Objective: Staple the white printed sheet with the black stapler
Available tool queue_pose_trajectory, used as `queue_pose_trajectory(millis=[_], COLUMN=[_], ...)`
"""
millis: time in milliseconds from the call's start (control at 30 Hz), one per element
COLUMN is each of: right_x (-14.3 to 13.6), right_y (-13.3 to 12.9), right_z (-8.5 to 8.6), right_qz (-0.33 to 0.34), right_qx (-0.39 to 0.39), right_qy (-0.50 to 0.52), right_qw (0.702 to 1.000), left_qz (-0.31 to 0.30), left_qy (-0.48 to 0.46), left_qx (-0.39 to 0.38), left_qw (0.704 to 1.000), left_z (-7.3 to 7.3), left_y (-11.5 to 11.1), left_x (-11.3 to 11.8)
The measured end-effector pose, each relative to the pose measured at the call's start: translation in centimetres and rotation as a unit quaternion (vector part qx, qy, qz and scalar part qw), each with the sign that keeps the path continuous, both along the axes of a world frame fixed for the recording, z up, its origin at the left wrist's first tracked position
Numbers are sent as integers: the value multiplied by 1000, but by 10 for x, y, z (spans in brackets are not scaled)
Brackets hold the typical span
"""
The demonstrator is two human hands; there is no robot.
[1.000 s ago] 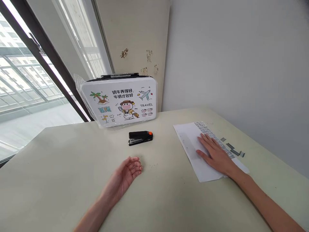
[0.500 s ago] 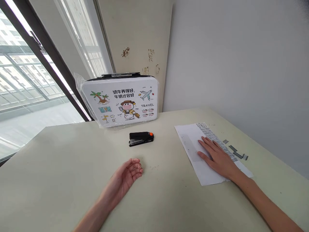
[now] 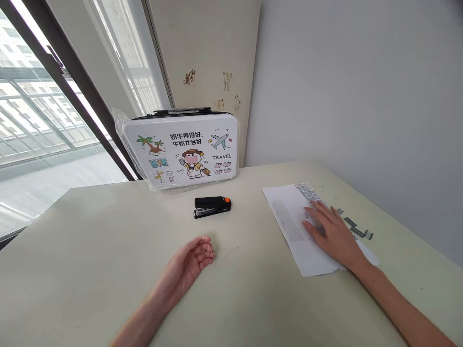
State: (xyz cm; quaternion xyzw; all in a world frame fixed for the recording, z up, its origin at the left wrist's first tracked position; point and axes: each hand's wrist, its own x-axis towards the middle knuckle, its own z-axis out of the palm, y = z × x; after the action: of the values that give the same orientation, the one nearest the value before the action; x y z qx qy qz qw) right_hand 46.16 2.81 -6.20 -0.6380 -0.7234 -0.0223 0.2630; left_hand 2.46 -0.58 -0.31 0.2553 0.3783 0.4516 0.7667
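Note:
White paper with a printed strip along its right side lies flat at the right of the table. Over that printed strip is my right hand, fingers stretched out; I cannot tell whether the fingertips touch the sheet. My left hand rests on its side on the tabletop, palm turned inward and fingers loosely curled, with nothing in it. A black stapler with an orange button lies just beyond the left fingertips, apart from them.
At the back stands a white carry case with cartoon travel pictures and a clear plastic wrap. Several small grey strips show on the pale table right of the paper. A wall borders the right; a window is at left.
My right hand has shifted slightly to the right and its fingers look more raised over the paper. My left hand, the stapler and the paper have stayed in place.

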Motion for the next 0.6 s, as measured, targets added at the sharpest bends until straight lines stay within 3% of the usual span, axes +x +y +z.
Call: queue_pose_trajectory(millis=[100, 333, 600], right_x=[3, 9, 10], right_y=[0, 1, 5], right_z=[2, -5, -11], right_qz=[-34, -63, -29], right_qx=[52, -41, -63], right_qy=[36, 52, 11], right_qw=[997, 996, 998], left_qz=[-3, -3, -3], left_qy=[3, 8, 9], left_qx=[4, 3, 9], left_qw=[1000, 1000, 1000], left_z=[1, 2, 3], left_y=[0, 0, 1], left_x=[0, 0, 3])
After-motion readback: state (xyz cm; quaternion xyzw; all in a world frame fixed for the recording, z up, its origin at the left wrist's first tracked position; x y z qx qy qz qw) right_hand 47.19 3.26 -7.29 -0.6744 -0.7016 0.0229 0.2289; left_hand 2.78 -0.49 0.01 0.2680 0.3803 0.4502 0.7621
